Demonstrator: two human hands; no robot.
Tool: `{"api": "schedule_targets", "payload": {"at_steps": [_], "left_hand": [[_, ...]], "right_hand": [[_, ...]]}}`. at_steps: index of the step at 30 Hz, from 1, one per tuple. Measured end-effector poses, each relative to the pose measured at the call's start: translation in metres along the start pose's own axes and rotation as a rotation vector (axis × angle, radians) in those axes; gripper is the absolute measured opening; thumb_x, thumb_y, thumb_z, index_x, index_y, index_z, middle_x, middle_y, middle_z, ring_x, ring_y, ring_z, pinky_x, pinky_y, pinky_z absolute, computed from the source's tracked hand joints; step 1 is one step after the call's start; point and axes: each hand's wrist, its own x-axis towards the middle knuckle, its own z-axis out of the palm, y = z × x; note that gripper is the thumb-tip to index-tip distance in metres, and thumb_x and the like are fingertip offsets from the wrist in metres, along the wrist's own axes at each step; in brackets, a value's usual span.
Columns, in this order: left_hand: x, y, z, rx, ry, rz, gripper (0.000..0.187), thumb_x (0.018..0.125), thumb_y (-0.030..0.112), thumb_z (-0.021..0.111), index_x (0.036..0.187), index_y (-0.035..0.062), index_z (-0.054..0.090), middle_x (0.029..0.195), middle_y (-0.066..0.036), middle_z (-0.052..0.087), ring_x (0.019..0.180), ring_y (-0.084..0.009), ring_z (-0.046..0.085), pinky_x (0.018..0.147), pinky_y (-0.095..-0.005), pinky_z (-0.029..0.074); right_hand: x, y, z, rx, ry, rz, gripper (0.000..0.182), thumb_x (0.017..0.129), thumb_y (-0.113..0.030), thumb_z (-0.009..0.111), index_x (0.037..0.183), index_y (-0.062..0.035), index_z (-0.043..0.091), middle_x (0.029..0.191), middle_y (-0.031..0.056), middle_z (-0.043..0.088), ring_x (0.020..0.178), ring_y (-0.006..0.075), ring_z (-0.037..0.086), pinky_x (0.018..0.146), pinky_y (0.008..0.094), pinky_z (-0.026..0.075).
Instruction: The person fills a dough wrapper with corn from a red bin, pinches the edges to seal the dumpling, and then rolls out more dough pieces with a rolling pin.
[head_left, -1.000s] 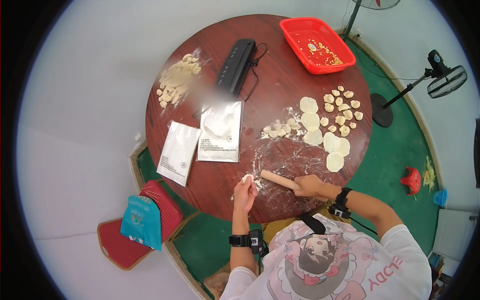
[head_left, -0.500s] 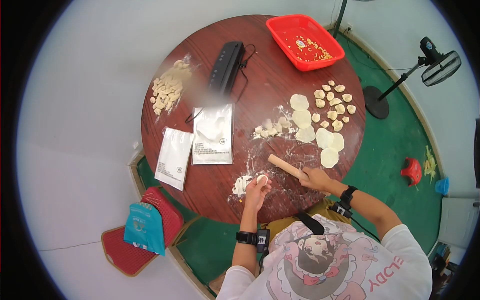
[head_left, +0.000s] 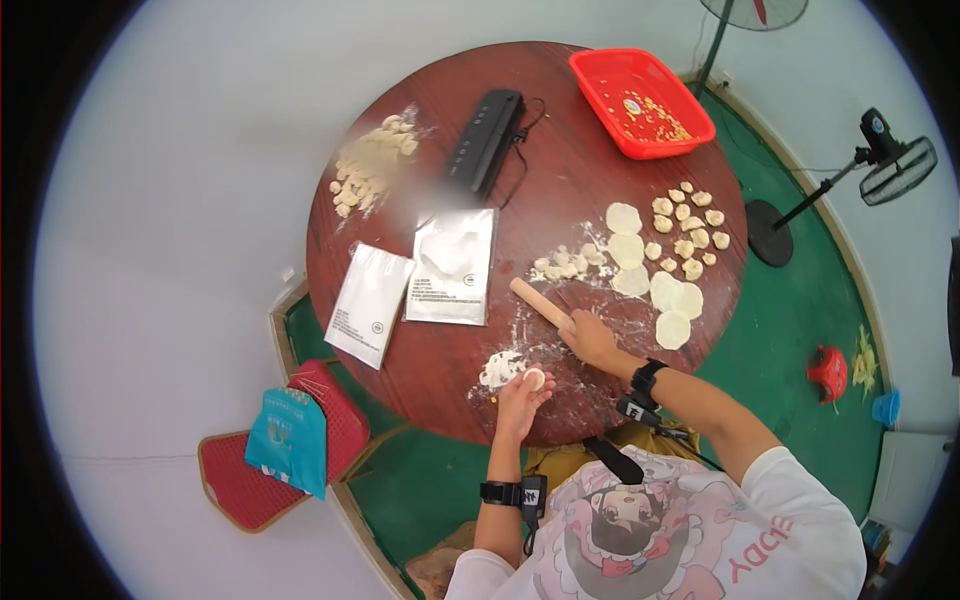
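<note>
A small round piece of dough (head_left: 535,379) is held in the fingers of my left hand (head_left: 517,408), just beside a patch of white flour (head_left: 499,370). My right hand (head_left: 592,340) is wrapped round the near end of a wooden rolling pin (head_left: 538,302), which points away to the upper left over the floured tabletop. Beyond the pin lie several small dough pieces (head_left: 568,264). To their right are flat round wrappers (head_left: 626,250), some overlapping, and past those several filled dumplings (head_left: 684,246).
On the round table (head_left: 560,130) stand a red plastic basin (head_left: 650,150) with yellow bits, a black appliance (head_left: 485,140) with a cord, two white packets (head_left: 450,300) and a dumpling heap (head_left: 375,165). A red chair (head_left: 245,500) bears a teal bag (head_left: 290,440). A fan (head_left: 775,235) stands at right.
The camera view has shifted, moving the table slightly right and down. Against the table, my right hand and the rolling pin have moved left. My left hand still holds the dough piece, now turned more palm-up.
</note>
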Motion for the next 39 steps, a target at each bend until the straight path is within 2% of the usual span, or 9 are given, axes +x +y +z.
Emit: {"api": "schedule_targets", "payload": {"at_steps": [9, 14, 19, 21, 23, 26, 31, 37, 39], "left_hand": [[-0.042, 0.002, -0.041, 0.101, 0.082, -0.019, 0.026, 0.088, 0.019, 0.051, 0.1, -0.0033, 0.055, 0.09, -0.013, 0.062, 0.075, -0.0179, 0.063, 0.062, -0.0246, 0.051], [-0.048, 0.003, -0.061, 0.032, 0.091, 0.019, 0.028, 0.089, 0.019, 0.05, 0.104, -0.0036, 0.054, 0.09, -0.013, 0.062, 0.075, -0.0183, 0.063, 0.062, -0.0247, 0.051], [-0.039, 0.015, -0.063, -0.027, 0.034, 0.052, 0.029, 0.09, 0.018, 0.049, 0.109, -0.0037, 0.052, 0.088, -0.013, 0.062, 0.074, -0.0185, 0.063, 0.062, -0.025, 0.051], [-0.033, 0.026, -0.056, 0.049, -0.01, 0.067, 0.029, 0.09, 0.018, 0.048, 0.108, -0.0039, 0.053, 0.085, -0.014, 0.063, 0.069, -0.0179, 0.064, 0.058, -0.024, 0.051], [-0.024, 0.034, -0.046, 0.111, -0.084, 0.064, 0.029, 0.09, 0.019, 0.049, 0.107, -0.004, 0.053, 0.084, -0.014, 0.063, 0.067, -0.0176, 0.064, 0.057, -0.0232, 0.051], [-0.016, 0.038, -0.02, 0.203, -0.191, 0.084, 0.03, 0.09, 0.02, 0.048, 0.107, -0.0035, 0.054, 0.082, -0.013, 0.063, 0.062, -0.0165, 0.063, 0.053, -0.0212, 0.051], [0.0, 0.023, 0.013, 0.216, -0.302, 0.033, 0.035, 0.092, 0.021, 0.045, 0.119, -0.001, 0.047, 0.084, -0.013, 0.063, 0.065, -0.0176, 0.064, 0.055, -0.0229, 0.051], [0.012, 0.012, 0.026, 0.307, -0.429, -0.186, 0.037, 0.092, 0.03, 0.043, 0.113, 0.0, 0.048, 0.084, -0.013, 0.063, 0.069, -0.0198, 0.063, 0.058, -0.0275, 0.051], [0.009, 0.016, 0.033, 0.34, -0.389, -0.251, 0.036, 0.092, 0.031, 0.043, 0.108, 0.0004, 0.051, 0.084, -0.012, 0.063, 0.069, -0.0195, 0.063, 0.057, -0.0274, 0.052]], "right_hand": [[0.083, -0.044, 0.05, 0.143, 0.074, 0.261, 0.039, 0.071, -0.03, 0.063, 0.089, 0.0033, 0.053, 0.086, 0.0238, 0.059, 0.082, 0.0367, 0.058, 0.071, 0.0435, 0.046], [0.105, -0.037, 0.076, 0.274, 0.092, 0.2, 0.04, 0.069, -0.03, 0.066, 0.085, 0.0053, 0.056, 0.081, 0.0233, 0.061, 0.079, 0.0356, 0.06, 0.068, 0.0413, 0.047], [0.057, -0.05, 0.078, 0.323, 0.238, -0.06, 0.025, 0.078, -0.023, 0.059, 0.079, 0.0016, 0.06, 0.068, 0.0142, 0.062, 0.06, 0.0213, 0.061, 0.052, 0.0336, 0.047], [0.015, -0.085, 0.034, 0.497, -0.317, 0.116, 0.029, 0.08, -0.026, 0.06, 0.09, 0.0011, 0.059, 0.071, 0.0126, 0.062, 0.067, 0.0197, 0.062, 0.057, 0.0306, 0.048], [-0.019, -0.096, 0.007, 0.694, -0.543, 0.139, 0.031, 0.084, -0.027, 0.057, 0.098, 0.0003, 0.06, 0.077, 0.0082, 0.062, 0.07, 0.0126, 0.06, 0.057, 0.0263, 0.048], [-0.046, -0.089, -0.008, 0.794, -0.444, 0.037, 0.033, 0.088, -0.027, 0.053, 0.105, 0.0008, 0.059, 0.084, 0.0052, 0.063, 0.073, 0.0112, 0.057, 0.064, 0.0233, 0.047], [-0.063, -0.063, -0.039, 1.175, -0.352, 0.399, 0.028, 0.085, -0.026, 0.057, 0.096, -0.0008, 0.062, 0.079, 0.0034, 0.061, 0.066, 0.0075, 0.053, 0.057, 0.0211, 0.044], [-0.08, -0.028, -0.03, 0.97, -0.15, 0.317, 0.023, 0.084, -0.024, 0.057, 0.078, -0.0026, 0.064, 0.064, 0.0017, 0.057, 0.058, 0.0058, 0.046, 0.048, 0.023, 0.038], [-0.085, -0.031, -0.04, 0.488, 0.039, 0.188, 0.017, 0.08, -0.02, 0.056, 0.077, -0.0048, 0.063, 0.062, 0.0077, 0.058, 0.055, 0.0127, 0.053, 0.048, 0.0293, 0.041]]}}
